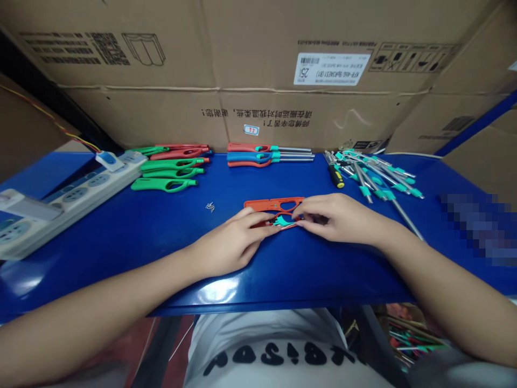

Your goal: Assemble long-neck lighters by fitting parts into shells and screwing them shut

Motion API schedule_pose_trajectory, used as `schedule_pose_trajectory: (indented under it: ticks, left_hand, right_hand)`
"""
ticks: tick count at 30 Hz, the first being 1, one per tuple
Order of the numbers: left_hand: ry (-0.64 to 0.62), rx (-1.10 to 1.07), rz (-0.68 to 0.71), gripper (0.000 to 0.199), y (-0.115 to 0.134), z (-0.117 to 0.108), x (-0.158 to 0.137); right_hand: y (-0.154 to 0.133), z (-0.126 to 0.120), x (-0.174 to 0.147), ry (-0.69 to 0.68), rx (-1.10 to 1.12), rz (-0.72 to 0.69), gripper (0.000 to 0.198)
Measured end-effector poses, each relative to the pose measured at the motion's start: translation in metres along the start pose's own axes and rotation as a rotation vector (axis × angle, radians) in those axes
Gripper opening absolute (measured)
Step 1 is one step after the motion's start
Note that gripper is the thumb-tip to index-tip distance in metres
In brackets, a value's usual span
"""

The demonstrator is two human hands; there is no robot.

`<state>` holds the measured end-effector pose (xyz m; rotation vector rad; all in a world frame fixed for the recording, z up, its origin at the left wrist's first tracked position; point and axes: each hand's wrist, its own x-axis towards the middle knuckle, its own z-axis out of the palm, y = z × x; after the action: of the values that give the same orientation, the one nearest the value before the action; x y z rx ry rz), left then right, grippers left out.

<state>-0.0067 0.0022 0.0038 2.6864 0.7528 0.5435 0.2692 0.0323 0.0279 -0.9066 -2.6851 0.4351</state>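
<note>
An orange lighter handle half (258,205) lies on the blue table in front of me, its finger loop toward the right. Just nearer to me is a second orange half, partly covered by my fingers, with a teal trigger piece (284,221) in it. My left hand (238,237) grips the left part of this nearer half between thumb and fingers. At its right end, my right hand (335,217) is closed in a pinch on the half, beside the teal piece. Small inner parts under the fingertips are too hidden to make out.
Small screws (210,207) lie left of the hands. Green handle shells (165,185) and red ones sit at the back left, near a power strip (76,196). Assembled lighters (248,156) lie behind. Metal tubes with teal ends (374,172) and a screwdriver (336,175) are at right.
</note>
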Motion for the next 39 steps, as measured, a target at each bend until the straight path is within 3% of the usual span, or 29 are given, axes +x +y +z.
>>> schedule_pose_trajectory:
  ticks: [8, 12, 17, 24, 27, 30, 34, 39]
  left_hand:
    - [-0.02, 0.024, -0.009, 0.05, 0.002, -0.001, 0.001]
    - [-0.021, 0.024, -0.003, 0.052, 0.002, -0.002, 0.001]
    - [-0.022, 0.029, -0.005, 0.05, -0.001, 0.0, 0.0]
    - [0.17, 0.053, 0.005, 0.033, -0.004, 0.0, -0.001]
    - [0.246, 0.12, -0.026, 0.037, -0.008, -0.008, 0.001]
    - [0.282, 0.185, -0.041, 0.04, -0.014, -0.013, 0.001]
    - [0.268, 0.164, -0.024, 0.033, -0.019, -0.014, 0.0]
    - [0.206, 0.16, -0.044, 0.031, -0.014, -0.018, 0.0]
  right_hand:
    - [0.005, 0.004, 0.005, -0.059, 0.055, 0.066, 0.013]
    - [0.007, 0.003, 0.004, 0.004, 0.081, 0.057, 0.017]
    - [0.019, 0.007, 0.005, 0.07, -0.053, 0.054, 0.025]
    - [0.024, 0.007, 0.008, 0.155, -0.053, 0.031, 0.006]
    - [0.02, 0.007, 0.009, 0.255, 0.088, 0.106, 0.009]
    - [0.017, 0.01, 0.011, 0.332, 0.337, 0.278, 0.016]
    - [0.017, 0.013, 0.013, 0.269, 0.586, 0.414, 0.025]
    - [0.013, 0.012, 0.011, 0.199, 0.403, 0.226, 0.034]
